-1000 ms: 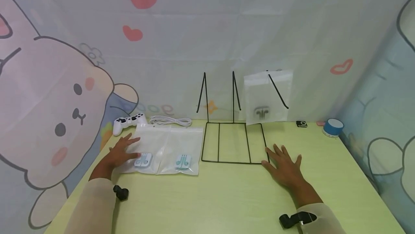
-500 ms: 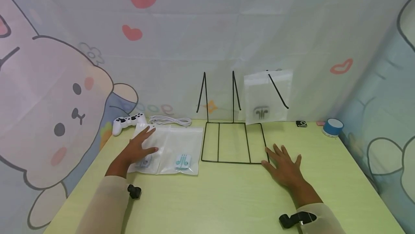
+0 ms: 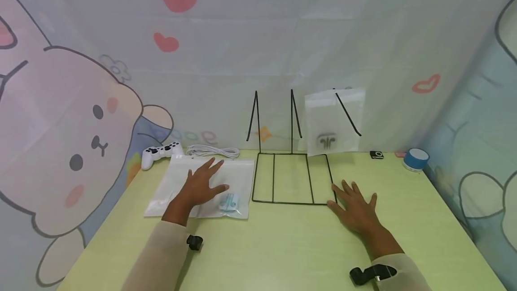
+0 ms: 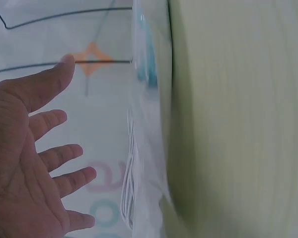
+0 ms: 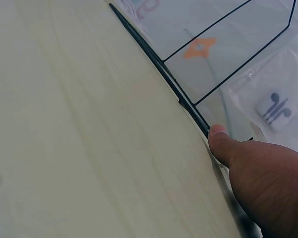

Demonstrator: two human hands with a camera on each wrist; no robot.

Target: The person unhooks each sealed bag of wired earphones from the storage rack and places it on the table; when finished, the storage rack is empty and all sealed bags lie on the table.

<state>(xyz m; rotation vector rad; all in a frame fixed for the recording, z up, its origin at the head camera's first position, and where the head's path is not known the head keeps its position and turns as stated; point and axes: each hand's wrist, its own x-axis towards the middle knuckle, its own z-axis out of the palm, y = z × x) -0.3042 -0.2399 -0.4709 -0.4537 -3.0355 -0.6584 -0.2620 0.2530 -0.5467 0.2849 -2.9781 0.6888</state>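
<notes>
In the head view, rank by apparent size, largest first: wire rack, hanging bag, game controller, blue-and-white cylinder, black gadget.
1. Wire rack, by its outline
2. Hanging bag
3. Game controller
4. Blue-and-white cylinder
5. Black gadget

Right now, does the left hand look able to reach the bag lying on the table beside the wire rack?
Probably yes: the left hand is empty and hovers close above this bag, with nothing visible between them.

On the table [image 3: 274,250], a white game controller [image 3: 161,154] lies beside a coiled white cable [image 3: 212,151]. Well to their right, a small black gadget [image 3: 376,154] lies near a blue-and-white cylinder [image 3: 416,160].
</notes>
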